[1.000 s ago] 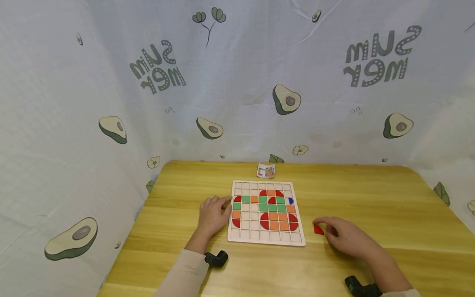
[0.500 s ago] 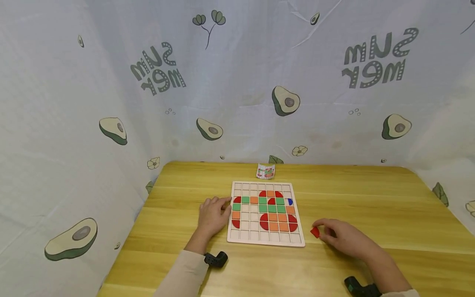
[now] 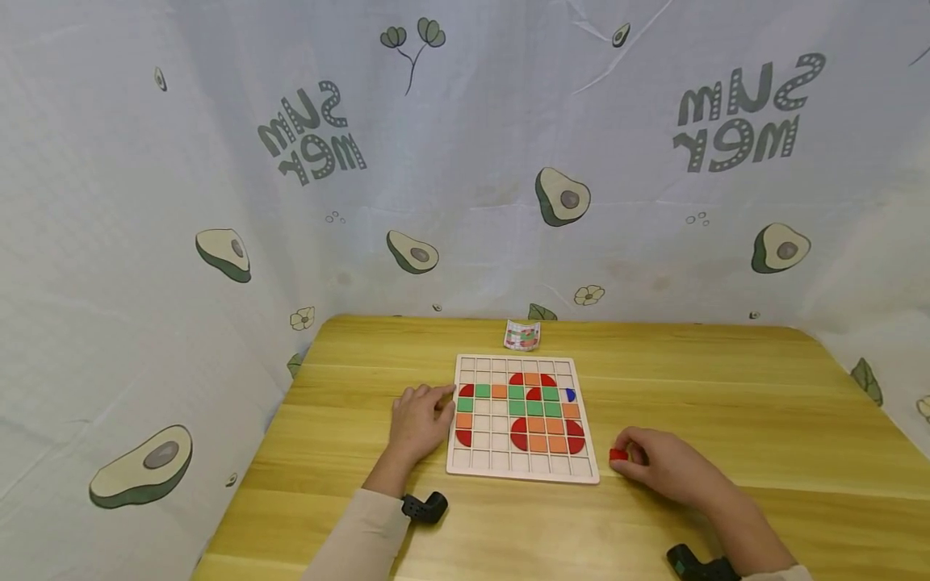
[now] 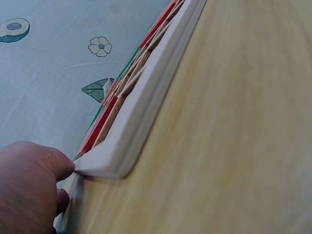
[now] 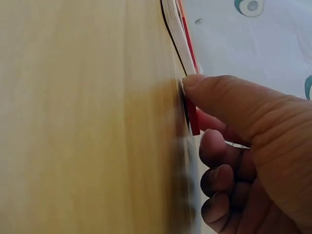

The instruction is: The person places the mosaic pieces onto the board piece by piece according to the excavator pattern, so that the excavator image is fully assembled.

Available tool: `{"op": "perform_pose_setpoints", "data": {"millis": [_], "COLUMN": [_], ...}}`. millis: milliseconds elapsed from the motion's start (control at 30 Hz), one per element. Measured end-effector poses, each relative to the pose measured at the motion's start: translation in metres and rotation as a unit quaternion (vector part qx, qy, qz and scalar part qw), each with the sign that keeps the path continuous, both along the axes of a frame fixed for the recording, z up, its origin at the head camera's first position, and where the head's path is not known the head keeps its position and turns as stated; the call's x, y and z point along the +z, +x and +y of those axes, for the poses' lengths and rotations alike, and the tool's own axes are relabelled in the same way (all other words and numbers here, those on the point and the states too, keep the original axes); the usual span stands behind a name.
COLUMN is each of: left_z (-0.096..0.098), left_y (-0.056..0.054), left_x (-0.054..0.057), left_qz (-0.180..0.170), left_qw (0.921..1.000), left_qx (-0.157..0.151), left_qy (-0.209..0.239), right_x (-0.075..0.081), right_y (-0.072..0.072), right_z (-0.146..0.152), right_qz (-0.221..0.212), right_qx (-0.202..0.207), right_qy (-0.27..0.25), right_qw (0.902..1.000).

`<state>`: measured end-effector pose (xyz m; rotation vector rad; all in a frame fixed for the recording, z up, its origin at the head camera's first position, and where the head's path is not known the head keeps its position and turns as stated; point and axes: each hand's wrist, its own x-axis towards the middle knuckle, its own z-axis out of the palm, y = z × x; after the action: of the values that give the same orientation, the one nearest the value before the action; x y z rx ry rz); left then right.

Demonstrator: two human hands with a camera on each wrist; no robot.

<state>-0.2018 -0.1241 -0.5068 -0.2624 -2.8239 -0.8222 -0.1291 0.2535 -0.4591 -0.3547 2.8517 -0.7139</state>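
A pale wooden grid board (image 3: 483, 461) lies on the table, bearing red quarter-circle tiles, green and orange square tiles and a blue curved tile (image 3: 570, 394). My left hand (image 3: 417, 420) rests at the board's left side, index finger and thumb touching its edge. In the left wrist view a digit of the left hand (image 4: 31, 187) meets the board's corner. Right of the board, my right hand (image 3: 672, 461) pinches a small red tile (image 3: 618, 454) between thumb and finger. That red tile (image 5: 193, 119) shows edge-on in the right wrist view, low by the tabletop, its outline partly hidden.
A small printed card (image 3: 521, 335) with a coloured grid pattern stands behind the board. The wooden table (image 3: 726, 387) extends to both sides. A white curtain (image 3: 465, 161) printed with avocados hangs at its back and left.
My right hand has picked at the red tile lying flat, tilted it up, and now holds it with fingertips closer together. The left hand and board have stayed put.
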Motion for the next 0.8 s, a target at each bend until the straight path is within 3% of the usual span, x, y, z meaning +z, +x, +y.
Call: {"op": "perform_pose_setpoints", "data": {"millis": [167,367,633,800], "left_z": [0.000,-0.001,-0.002,-0.002], "left_y": [-0.001,-0.001,-0.001,-0.002], "left_x": [0.000,0.000,0.000,-0.001], "left_qz": [-0.002,0.000,-0.001,-0.002], "left_qw": [1.0000,1.0000,1.0000,1.0000], "left_qx": [0.000,0.002,0.001,-0.004], "left_qy": [-0.003,-0.006,-0.006,-0.006], "right_x": [0.009,0.021,0.012,0.004], "right_y": [-0.001,-0.009,-0.022,-0.031], "right_z": [-0.012,-0.056,-0.131,-0.161], "right_qz": [0.012,0.016,0.054,0.068], "right_qx": [0.000,0.035,0.139,0.137], "right_qy": [-0.006,-0.002,-0.007,0.010], "right_qw": [0.9999,0.9993,0.9888,0.9882]}}
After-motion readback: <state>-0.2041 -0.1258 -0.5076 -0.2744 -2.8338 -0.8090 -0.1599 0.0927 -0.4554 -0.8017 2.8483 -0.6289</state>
